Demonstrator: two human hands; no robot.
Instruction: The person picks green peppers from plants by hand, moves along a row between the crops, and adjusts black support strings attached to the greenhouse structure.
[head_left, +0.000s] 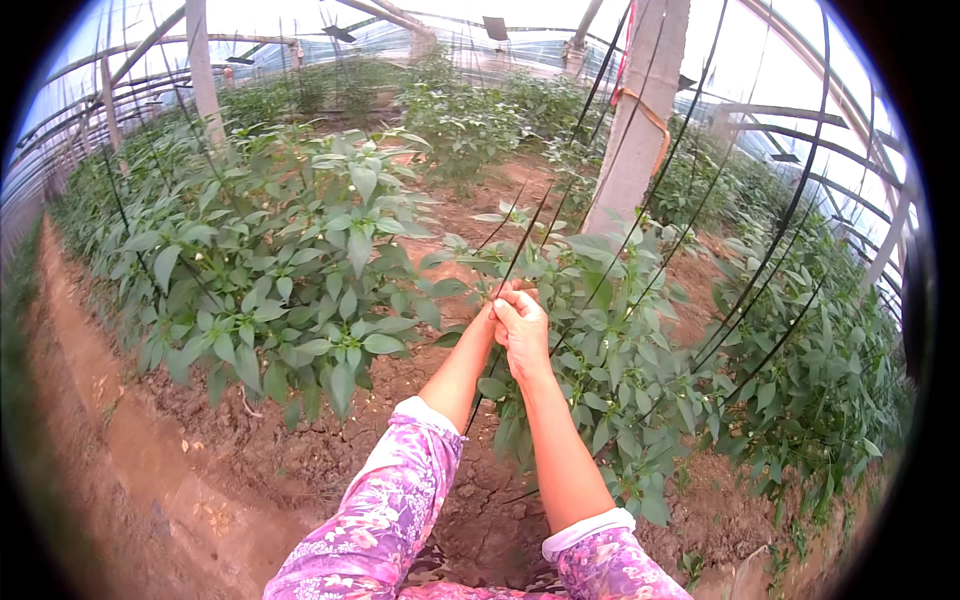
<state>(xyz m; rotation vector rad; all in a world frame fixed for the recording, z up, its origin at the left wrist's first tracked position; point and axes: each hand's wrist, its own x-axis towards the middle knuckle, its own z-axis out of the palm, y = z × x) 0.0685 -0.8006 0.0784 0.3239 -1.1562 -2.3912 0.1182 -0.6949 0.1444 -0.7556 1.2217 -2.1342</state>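
Observation:
My right hand (523, 330) is in the middle of the view, thumb and fingers pinched together at a black cord (523, 251). My left hand (495, 306) meets it at the same spot, curled at the cord and partly hidden behind the right hand. The cord slants up to the right from my fingers, and a dark length shows below beside my left wrist. Just behind and right of the hands grows a leafy pepper plant (592, 352) with small pale buds. Leaves touch or nearly touch my fingers; what lies between the fingertips is hidden.
Another bushy pepper plant (300, 277) stands left of my hands. A concrete post (637, 127) with an orange band (660, 135) rises behind them. More black cords (787, 202) slant across the right side. Cracked soil (480, 517) lies below, with a dirt path (112, 442) along the left.

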